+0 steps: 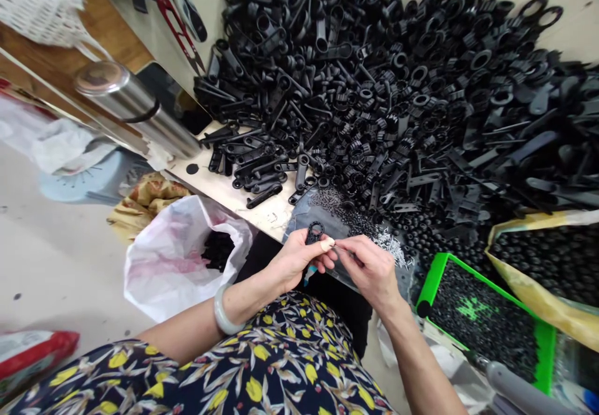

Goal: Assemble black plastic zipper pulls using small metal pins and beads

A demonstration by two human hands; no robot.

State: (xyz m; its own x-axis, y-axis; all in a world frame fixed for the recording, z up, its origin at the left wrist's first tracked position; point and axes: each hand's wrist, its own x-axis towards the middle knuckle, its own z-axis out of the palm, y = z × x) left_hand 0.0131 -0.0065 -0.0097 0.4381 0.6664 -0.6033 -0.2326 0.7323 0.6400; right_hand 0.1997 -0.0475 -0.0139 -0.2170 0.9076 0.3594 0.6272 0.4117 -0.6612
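Observation:
My left hand (299, 259) is shut on a small black plastic part (315, 233) with a round hole at its top end. My right hand (369, 268) pinches a tiny metal pin (339, 248) close to that part, its tip almost at the part's edge. Beneath both hands lies a clear plastic sheet (327, 215) bearing small black pieces and a heap of silver pins (390, 246). A large pile of black plastic parts (374, 90) covers the table beyond.
A green tray of small black pieces (433, 287) sits at the lower right, beside a yellow bag (528, 271). A white plastic bag (182, 259) holding black parts stands at the left, near a steel flask (140, 112) and red-handled thread snips (178, 31).

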